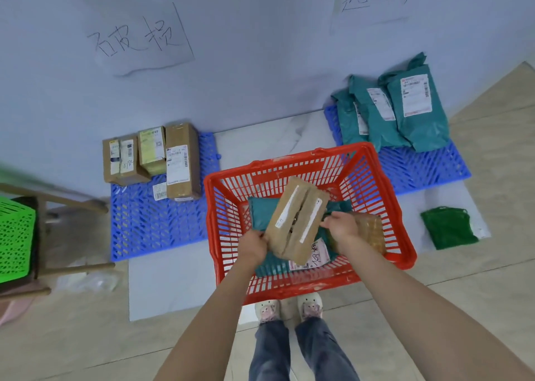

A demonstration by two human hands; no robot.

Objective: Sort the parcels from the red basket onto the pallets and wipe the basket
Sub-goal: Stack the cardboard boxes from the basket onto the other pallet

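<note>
Above the red basket, both hands grip a box.

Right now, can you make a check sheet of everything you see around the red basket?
Surface: tiled floor with a white sheet under the basket.
Job's things: red basket holds teal bags; cardboard box held above it; left pallet has boxes; right pallet has teal bags.
Clutter: green cloth on the floor; green crate on a wooden stool.
Grippers: left hand and right hand both grip the box.
Cables: nothing seen.
Surroundings: wall with two handwritten paper signs.
</note>
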